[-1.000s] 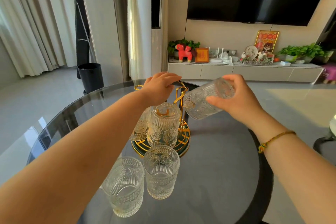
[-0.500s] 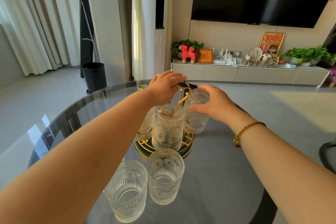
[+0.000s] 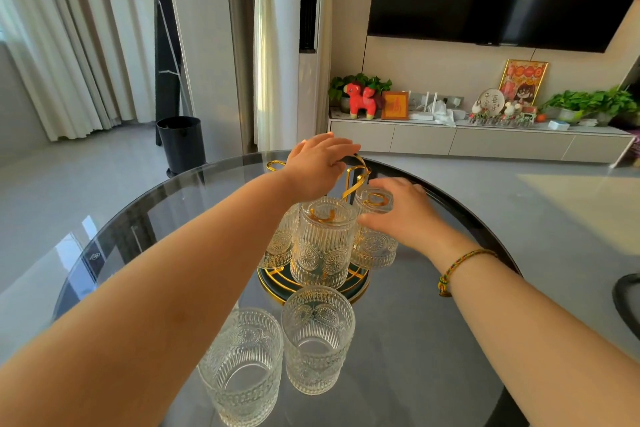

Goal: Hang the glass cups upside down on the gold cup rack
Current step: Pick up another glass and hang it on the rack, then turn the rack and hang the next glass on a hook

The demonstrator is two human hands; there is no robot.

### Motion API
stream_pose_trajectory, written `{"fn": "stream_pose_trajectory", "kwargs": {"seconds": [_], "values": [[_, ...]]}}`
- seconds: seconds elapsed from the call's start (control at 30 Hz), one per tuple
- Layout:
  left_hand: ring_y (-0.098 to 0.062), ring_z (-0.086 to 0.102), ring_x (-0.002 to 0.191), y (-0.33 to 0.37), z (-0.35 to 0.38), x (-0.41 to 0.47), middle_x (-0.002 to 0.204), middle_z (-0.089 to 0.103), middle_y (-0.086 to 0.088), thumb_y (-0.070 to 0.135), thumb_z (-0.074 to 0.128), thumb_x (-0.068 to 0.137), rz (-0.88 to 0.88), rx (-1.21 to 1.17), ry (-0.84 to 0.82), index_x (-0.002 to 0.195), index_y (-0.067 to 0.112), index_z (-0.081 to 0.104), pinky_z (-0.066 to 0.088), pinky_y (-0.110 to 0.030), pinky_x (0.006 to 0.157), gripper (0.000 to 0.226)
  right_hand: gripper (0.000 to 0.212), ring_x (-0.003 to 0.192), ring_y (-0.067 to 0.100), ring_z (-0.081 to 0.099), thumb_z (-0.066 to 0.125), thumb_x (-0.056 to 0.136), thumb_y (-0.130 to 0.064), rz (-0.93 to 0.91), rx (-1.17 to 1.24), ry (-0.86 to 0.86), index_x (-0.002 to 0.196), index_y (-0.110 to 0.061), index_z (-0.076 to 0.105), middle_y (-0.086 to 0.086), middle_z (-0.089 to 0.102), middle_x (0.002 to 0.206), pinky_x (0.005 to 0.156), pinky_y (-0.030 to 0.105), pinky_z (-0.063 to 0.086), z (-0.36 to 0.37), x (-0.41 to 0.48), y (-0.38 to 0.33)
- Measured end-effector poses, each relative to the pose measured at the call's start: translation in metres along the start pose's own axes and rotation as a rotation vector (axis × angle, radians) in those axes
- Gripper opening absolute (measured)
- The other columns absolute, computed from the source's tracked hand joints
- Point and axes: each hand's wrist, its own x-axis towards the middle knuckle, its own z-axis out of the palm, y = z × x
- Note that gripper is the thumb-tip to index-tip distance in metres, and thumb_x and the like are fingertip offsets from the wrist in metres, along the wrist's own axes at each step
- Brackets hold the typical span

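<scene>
My left hand (image 3: 320, 163) is closed over the top loop of the gold wire cup rack (image 3: 356, 177), which stands on a round dark green gold-rimmed base (image 3: 349, 289) on the round smoked-glass table (image 3: 433, 340). My right hand (image 3: 403, 215) is wrapped around an embossed clear glass cup (image 3: 375, 239), fingers against its side; that cup is upside down on the right side of the rack, its mouth down near the base. A second inverted glass cup (image 3: 323, 243) hangs at the front of the rack, a gold hook showing through its bottom. A third inverted cup (image 3: 280, 246) hangs at the rack's left, partly hidden by my left forearm. Two upright glass cups stand on the table in front of the rack: one (image 3: 318, 340) just before the base, the other (image 3: 242, 367) to its left. They stand just beside each other; contact cannot be told.
</scene>
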Motion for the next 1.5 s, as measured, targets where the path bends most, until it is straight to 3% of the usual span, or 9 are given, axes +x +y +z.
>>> {"fn": "stream_pose_trajectory", "kwargs": {"seconds": [0.23, 0.43, 0.53, 0.67, 0.8, 0.97, 1.07, 1.2, 1.5], "values": [[-0.024, 0.014, 0.138, -0.002, -0.009, -0.013, 0.149, 0.022, -0.005, 0.011, 0.031, 0.092, -0.046, -0.140, -0.020, 0.134, 0.020, 0.029, 0.013, -0.042, 0.113, 0.043, 0.072, 0.132, 0.021, 0.018, 0.066, 0.072, -0.030, -0.044, 0.110, 0.128, 0.133, -0.020, 0.029, 0.001, 0.032, 0.142, 0.106, 0.034, 0.020, 0.000, -0.032, 0.004], [-0.023, 0.025, 0.134, -0.009, -0.010, -0.069, 0.149, 0.022, -0.003, 0.015, 0.035, 0.091, -0.114, -0.217, 0.101, 0.134, 0.020, 0.027, 0.022, -0.037, 0.110, 0.044, 0.062, 0.115, 0.006, 0.032, 0.069, 0.070, -0.024, 0.033, 0.548, 0.239, 0.122, -0.031, 0.036, -0.009, 0.037, 0.122, 0.094, 0.022, 0.025, 0.039, -0.105, 0.014], [-0.021, 0.021, 0.136, -0.015, -0.005, -0.089, 0.150, 0.021, -0.002, 0.019, 0.035, 0.091, -0.103, -0.047, 0.073, 0.135, 0.020, 0.025, 0.013, -0.040, 0.113, 0.045, 0.062, 0.115, 0.010, 0.038, 0.071, 0.069, -0.020, 0.101, 0.667, 0.129, 0.110, -0.043, 0.029, -0.005, 0.041, 0.125, 0.096, 0.023, 0.027, 0.076, -0.138, 0.015], [-0.016, 0.010, 0.139, -0.027, -0.003, -0.107, 0.151, 0.017, 0.000, 0.029, 0.029, 0.092, -0.165, 0.085, 0.077, 0.136, 0.021, 0.019, 0.001, -0.036, 0.114, 0.046, 0.086, 0.117, 0.003, 0.033, 0.075, 0.061, -0.031, 0.137, 0.662, -0.110, 0.123, -0.044, 0.017, -0.012, 0.037, 0.128, 0.097, 0.020, 0.024, 0.116, -0.162, 0.010], [-0.015, 0.002, 0.140, -0.030, 0.005, -0.117, 0.152, 0.015, 0.000, 0.033, 0.029, 0.091, -0.157, 0.152, 0.032, 0.137, 0.021, 0.016, -0.001, -0.035, 0.113, 0.049, 0.094, 0.102, -0.012, 0.038, 0.074, 0.041, -0.047, 0.110, 0.584, -0.049, 0.112, -0.063, 0.013, -0.034, 0.037, 0.113, 0.080, 0.006, 0.032, 0.127, -0.161, 0.000], [-0.016, 0.004, 0.140, -0.027, 0.003, -0.114, 0.152, 0.017, 0.001, 0.033, 0.032, 0.091, -0.175, 0.156, 0.036, 0.137, 0.022, 0.017, 0.002, -0.037, 0.114, 0.049, 0.102, 0.107, 0.006, 0.046, 0.077, 0.046, -0.042, 0.121, 0.543, 0.013, 0.130, -0.038, 0.019, -0.016, 0.046, 0.117, 0.089, 0.020, 0.040, 0.136, -0.150, 0.001], [-0.016, 0.004, 0.140, -0.026, 0.004, -0.115, 0.152, 0.017, 0.001, 0.033, 0.033, 0.090, -0.184, 0.167, 0.036, 0.137, 0.022, 0.017, 0.003, -0.038, 0.114, 0.050, 0.089, 0.104, 0.009, 0.048, 0.075, 0.050, -0.041, 0.136, 0.550, 0.001, 0.124, -0.036, 0.026, -0.014, 0.048, 0.114, 0.082, 0.015, 0.040, 0.138, -0.146, 0.002], [-0.017, 0.005, 0.140, -0.025, 0.002, -0.114, 0.151, 0.018, 0.002, 0.033, 0.034, 0.090, -0.188, 0.168, 0.030, 0.136, 0.022, 0.019, 0.004, -0.039, 0.114, 0.050, 0.069, 0.097, 0.004, 0.051, 0.076, 0.051, -0.034, 0.136, 0.653, -0.005, 0.097, -0.049, 0.028, -0.024, 0.047, 0.103, 0.064, 0.008, 0.042, 0.134, -0.149, 0.005], [-0.020, 0.021, 0.136, -0.024, -0.003, -0.106, 0.145, 0.034, 0.000, 0.033, 0.039, 0.089, -0.196, 0.112, 0.081, 0.130, 0.022, 0.035, 0.010, -0.041, 0.114, 0.043, 0.059, 0.089, -0.013, 0.055, 0.070, 0.039, -0.025, 0.096, 0.818, 0.132, 0.091, -0.034, 0.045, -0.015, 0.053, 0.099, 0.060, 0.002, 0.043, 0.065, -0.149, 0.021]]}}
